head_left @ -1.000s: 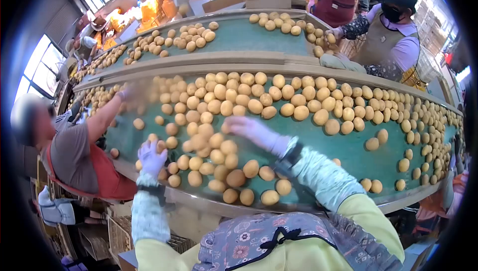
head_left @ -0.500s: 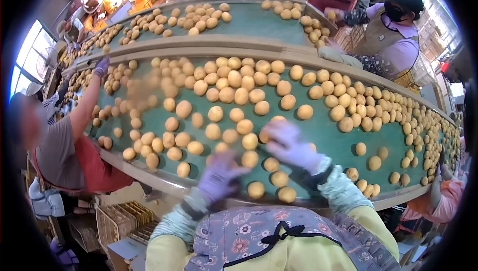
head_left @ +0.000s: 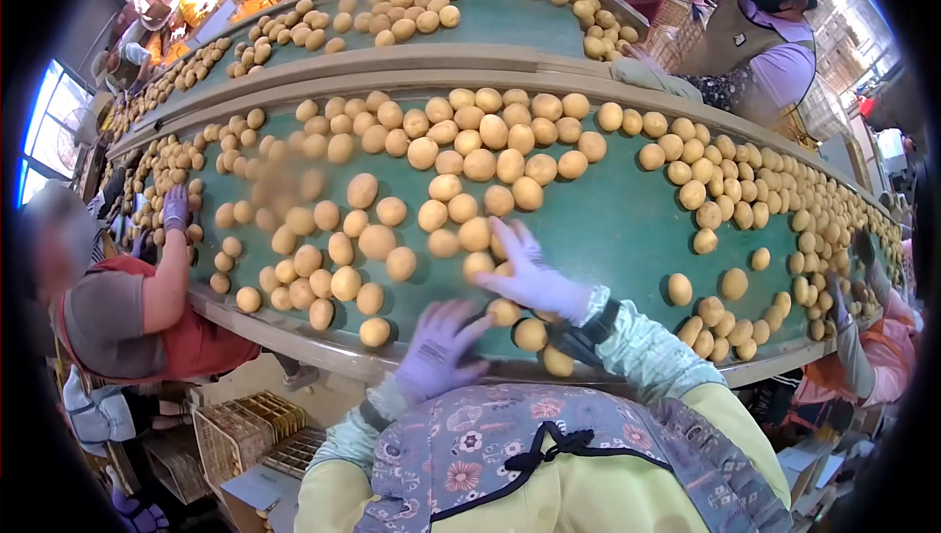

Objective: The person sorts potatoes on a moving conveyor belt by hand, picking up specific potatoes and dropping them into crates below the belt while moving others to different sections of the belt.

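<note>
Many round, yellow-brown potatoes [head_left: 495,131] lie on a green conveyor belt [head_left: 613,239] in front of me. Both my hands wear light purple gloves. My right hand [head_left: 534,278] is over the belt with its fingers apart, against a potato [head_left: 477,266] and close to several more. Under its wrist and cuff lie other potatoes [head_left: 530,335], partly covered. Low at the belt's near edge, my left hand [head_left: 441,349] has its fingers spread and holds nothing; its fingertips come near a potato [head_left: 503,313].
At the left, a co-worker's gloved hand [head_left: 175,208] is among potatoes. Another person [head_left: 755,43] works across the belt, and a person in orange [head_left: 853,357] at the right. A second belt [head_left: 510,24] runs behind a ledge. Crates [head_left: 245,425] stand below left.
My right hand has moved left, and potatoes near it have shifted. My left hand stays near the front edge. The left co-worker's arm has come back from the far side of the belt.
</note>
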Motion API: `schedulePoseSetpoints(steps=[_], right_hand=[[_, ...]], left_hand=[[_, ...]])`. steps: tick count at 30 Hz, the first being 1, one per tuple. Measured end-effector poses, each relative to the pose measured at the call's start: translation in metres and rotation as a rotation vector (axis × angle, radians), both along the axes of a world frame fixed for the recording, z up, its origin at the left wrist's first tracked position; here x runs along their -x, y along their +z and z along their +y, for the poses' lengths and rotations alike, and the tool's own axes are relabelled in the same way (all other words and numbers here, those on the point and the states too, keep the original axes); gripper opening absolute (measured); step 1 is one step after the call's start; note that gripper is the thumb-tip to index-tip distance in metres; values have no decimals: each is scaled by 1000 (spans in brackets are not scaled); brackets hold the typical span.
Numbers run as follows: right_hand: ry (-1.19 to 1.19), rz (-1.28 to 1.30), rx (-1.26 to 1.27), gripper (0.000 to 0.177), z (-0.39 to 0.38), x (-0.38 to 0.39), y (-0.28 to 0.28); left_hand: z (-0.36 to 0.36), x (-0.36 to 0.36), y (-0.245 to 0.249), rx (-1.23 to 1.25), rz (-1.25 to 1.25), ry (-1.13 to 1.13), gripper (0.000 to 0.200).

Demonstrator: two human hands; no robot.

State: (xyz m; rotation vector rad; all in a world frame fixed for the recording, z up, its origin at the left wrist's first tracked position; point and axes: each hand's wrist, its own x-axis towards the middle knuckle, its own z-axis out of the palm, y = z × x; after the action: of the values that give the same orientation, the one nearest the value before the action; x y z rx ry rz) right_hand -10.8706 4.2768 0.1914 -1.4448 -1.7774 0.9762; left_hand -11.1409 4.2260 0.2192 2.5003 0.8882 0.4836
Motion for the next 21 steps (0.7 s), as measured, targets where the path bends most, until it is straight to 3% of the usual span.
schedulePoseSetpoints(steps=[1,3,5,6,7,9,10,12,14,15,16,17,18,19,21], right_hand=[[101,7,147,106,9,12,6],[141,502,337,77,42,14,6],[-15,127,-80,55,85,-7,20],[-122,-89,-244,54,113,-28,-3],[-155,-271,-326,58,132,-37,6],[-290,-535,-336,74,165,-51,-4],[-248,-810,-406,80,170,-37,-30],[-324,-818,-457,94,162,4,-65],[-143,-647,-330,86,125,51,-29],[3,-712,-265,78,115,79,-20],[46,-549,-295,72,85,94,-10],[-1,-381,-609,63,68,97,-34],[158,-296,-611,53,59,86,-39],[140,-60,-407,46,42,77,-13],[-220,-32,-428,45,22,21,0]], left_hand=[[8,19,-14,4,1,-3,68],[22,90,-44,150,38,320,64],[45,158,-39,283,184,375,64],[53,181,-29,-11,308,477,66],[61,203,-21,-312,433,567,68],[81,255,-39,-152,326,848,72],[88,265,-45,-276,312,868,76],[92,217,-12,-296,188,711,78],[88,147,-6,-223,11,373,81],[85,120,-12,-156,-34,187,84],[77,93,-4,-103,14,22,86],[74,72,2,-62,75,-137,88],[74,68,-5,-63,110,-211,88],[77,67,-7,-64,156,-267,89],[87,78,-5,-56,129,-268,92]])
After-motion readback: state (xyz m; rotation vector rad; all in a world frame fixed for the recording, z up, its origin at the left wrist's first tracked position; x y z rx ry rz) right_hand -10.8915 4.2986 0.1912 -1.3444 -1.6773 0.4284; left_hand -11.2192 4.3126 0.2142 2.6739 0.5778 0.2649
